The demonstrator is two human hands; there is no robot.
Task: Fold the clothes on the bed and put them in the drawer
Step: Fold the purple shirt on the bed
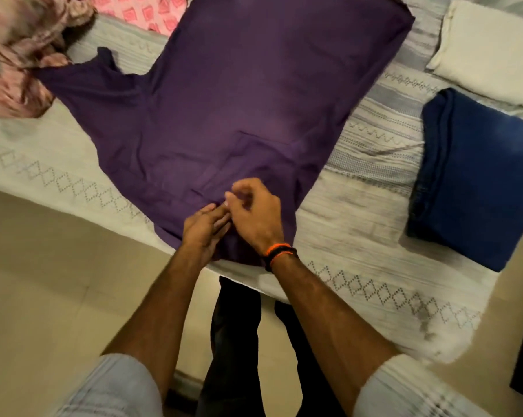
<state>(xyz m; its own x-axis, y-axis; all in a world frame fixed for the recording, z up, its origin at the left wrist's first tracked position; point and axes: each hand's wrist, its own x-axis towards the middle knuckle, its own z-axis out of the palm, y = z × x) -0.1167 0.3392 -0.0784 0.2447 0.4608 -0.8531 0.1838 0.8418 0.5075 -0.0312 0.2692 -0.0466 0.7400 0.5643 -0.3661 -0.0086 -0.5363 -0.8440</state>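
garment: large dark purple cloth garment [239, 109] spread flat across the white patterned bedsheet [359, 224], neck end at the near edge of the bed, hem toward the far edge, one sleeve reaching toward the far-left corner.
left hand: left hand [204, 228] lies on the purple cloth at the near edge, fingers fairly straight and together; can't tell if the thumb pinches fabric underneath.
right hand: right hand [254, 212] just beside it, touching the left fingertips, fingers curled over the collar area; looks like it's nipping a bit of cloth, but the pinch point is hidden.
step (my guess): evening up the neck end before the first fold.
risk 1: neck end sits right at the near edge of the bed; any tug toward the person could drag the cloth off onto the floor.
risk 2: both hands bunched at one spot, far end unheld. Lifting from here would likely crumple the body and skew the fold.
risk 3: the sleeve tip runs right up against the crumpled pink-and-cream patterned clothes [19, 55] at the far-left corner; could snag and drag that pile.
around: folded dark blue garment [474, 179] near the right edge, well apart from the purple one; cream pillow [489, 46] at the far-right corner; pink diamond-print cloth [146, 10] at the far edge, touching or under the purple cloth.
in the way: nothing lies on the purple garment itself.
drawer: not in view.
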